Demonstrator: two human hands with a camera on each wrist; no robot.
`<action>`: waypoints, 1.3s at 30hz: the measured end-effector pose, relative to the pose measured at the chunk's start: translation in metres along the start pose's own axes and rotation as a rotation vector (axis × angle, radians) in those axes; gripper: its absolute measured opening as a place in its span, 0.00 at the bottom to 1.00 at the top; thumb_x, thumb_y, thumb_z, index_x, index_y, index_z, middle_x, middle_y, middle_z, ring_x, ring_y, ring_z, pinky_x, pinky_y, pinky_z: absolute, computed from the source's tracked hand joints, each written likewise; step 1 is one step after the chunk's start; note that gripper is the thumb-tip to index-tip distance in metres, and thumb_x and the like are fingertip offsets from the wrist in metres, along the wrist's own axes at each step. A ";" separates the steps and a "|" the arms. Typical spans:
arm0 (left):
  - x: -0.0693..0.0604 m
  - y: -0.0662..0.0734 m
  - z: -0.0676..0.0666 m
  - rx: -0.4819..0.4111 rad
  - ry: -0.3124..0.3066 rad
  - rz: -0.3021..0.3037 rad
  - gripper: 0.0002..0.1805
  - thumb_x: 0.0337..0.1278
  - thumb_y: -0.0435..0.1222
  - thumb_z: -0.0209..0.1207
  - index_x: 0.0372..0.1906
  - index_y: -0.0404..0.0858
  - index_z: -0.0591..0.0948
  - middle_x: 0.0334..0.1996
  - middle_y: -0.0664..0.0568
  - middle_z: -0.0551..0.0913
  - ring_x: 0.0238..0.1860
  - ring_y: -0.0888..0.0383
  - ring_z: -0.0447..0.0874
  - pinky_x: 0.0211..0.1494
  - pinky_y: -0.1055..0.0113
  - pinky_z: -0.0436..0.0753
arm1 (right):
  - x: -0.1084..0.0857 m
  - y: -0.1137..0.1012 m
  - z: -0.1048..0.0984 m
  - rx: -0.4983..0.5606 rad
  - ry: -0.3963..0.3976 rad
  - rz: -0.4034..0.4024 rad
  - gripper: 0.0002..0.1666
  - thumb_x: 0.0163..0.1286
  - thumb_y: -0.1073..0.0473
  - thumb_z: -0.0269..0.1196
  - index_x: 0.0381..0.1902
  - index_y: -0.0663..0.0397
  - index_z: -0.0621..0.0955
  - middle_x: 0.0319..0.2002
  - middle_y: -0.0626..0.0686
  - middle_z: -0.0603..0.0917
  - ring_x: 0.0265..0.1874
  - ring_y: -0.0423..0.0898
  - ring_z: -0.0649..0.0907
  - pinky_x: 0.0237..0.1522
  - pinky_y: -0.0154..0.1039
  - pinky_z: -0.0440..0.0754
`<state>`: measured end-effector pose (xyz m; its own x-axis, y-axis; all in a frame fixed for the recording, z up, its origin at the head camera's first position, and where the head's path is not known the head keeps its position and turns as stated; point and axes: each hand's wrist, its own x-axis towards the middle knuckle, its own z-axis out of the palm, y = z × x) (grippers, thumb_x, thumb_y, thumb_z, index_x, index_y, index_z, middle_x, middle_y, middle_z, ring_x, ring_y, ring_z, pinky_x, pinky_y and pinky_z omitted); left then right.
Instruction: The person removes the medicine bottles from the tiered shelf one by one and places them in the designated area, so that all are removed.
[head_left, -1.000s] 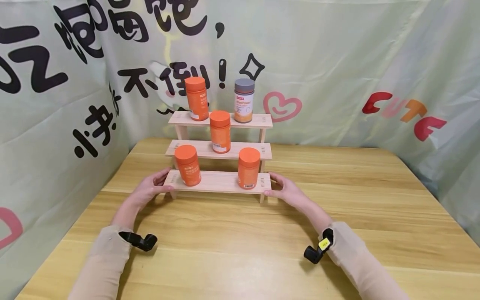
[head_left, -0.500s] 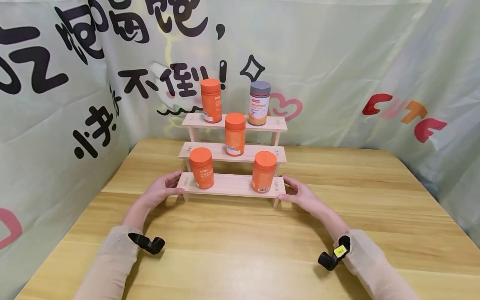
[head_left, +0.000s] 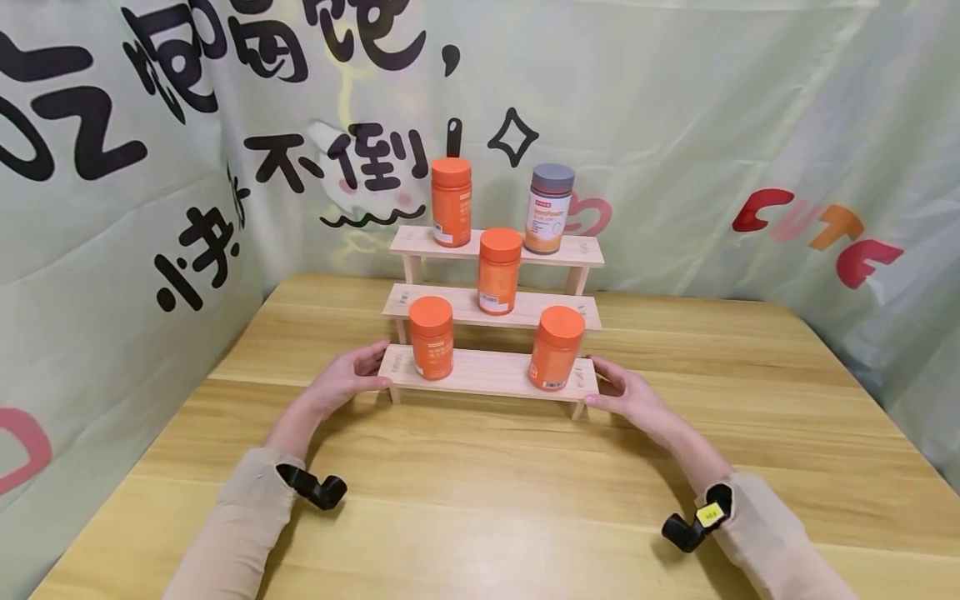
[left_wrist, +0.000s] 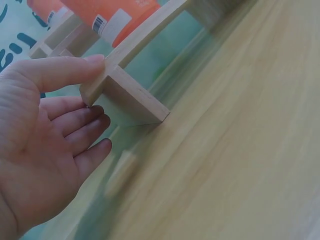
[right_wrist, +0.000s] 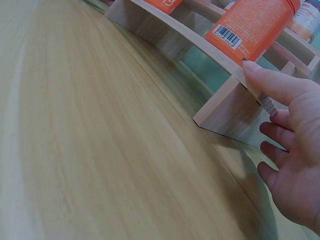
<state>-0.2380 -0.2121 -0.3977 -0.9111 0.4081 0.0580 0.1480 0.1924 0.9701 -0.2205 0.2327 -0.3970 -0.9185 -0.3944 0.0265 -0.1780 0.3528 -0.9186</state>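
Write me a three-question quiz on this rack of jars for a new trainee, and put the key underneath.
1. How many jars stand on the middle shelf of the wooden rack?
2. True or false: the grey-capped jar stands on the top shelf.
3. Fill in: the left hand and the right hand hold opposite ends of the ____ shelf.

Key: 1. One. 2. True. 3. Bottom.

"What's in your head view?"
"I see the left hand (head_left: 341, 386) and right hand (head_left: 637, 403) holding the ends of a stepped wooden shelf (head_left: 491, 372)."
"And on its boards?"
"I count four orange bottles (head_left: 498, 271), plus one grey-capped bottle (head_left: 549, 212), top right."
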 end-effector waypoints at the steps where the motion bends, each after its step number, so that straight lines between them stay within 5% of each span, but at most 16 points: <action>1: 0.001 0.000 0.001 -0.003 0.000 -0.001 0.41 0.53 0.28 0.61 0.67 0.21 0.51 0.68 0.30 0.50 0.67 0.37 0.51 0.69 0.49 0.53 | -0.001 0.001 -0.001 0.003 0.000 -0.002 0.46 0.63 0.61 0.63 0.68 0.73 0.51 0.67 0.70 0.56 0.64 0.64 0.62 0.61 0.40 0.67; 7: 0.007 0.004 0.007 -0.001 -0.022 -0.001 0.42 0.53 0.28 0.61 0.68 0.21 0.51 0.68 0.31 0.51 0.67 0.38 0.53 0.68 0.50 0.54 | -0.007 0.002 -0.008 0.012 0.003 -0.029 0.44 0.63 0.63 0.62 0.68 0.74 0.51 0.67 0.72 0.56 0.63 0.66 0.62 0.52 0.22 0.68; 39: 0.006 0.002 0.007 0.018 -0.110 0.006 0.42 0.54 0.31 0.60 0.68 0.22 0.49 0.68 0.31 0.52 0.67 0.37 0.51 0.69 0.48 0.52 | -0.024 0.002 -0.028 0.090 -0.016 -0.036 0.41 0.65 0.66 0.58 0.68 0.73 0.52 0.68 0.71 0.54 0.63 0.68 0.59 0.54 0.23 0.68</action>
<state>-0.2401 -0.2030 -0.3975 -0.8628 0.5042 0.0366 0.1610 0.2055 0.9653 -0.2088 0.2661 -0.3883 -0.9060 -0.4198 0.0547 -0.1781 0.2608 -0.9488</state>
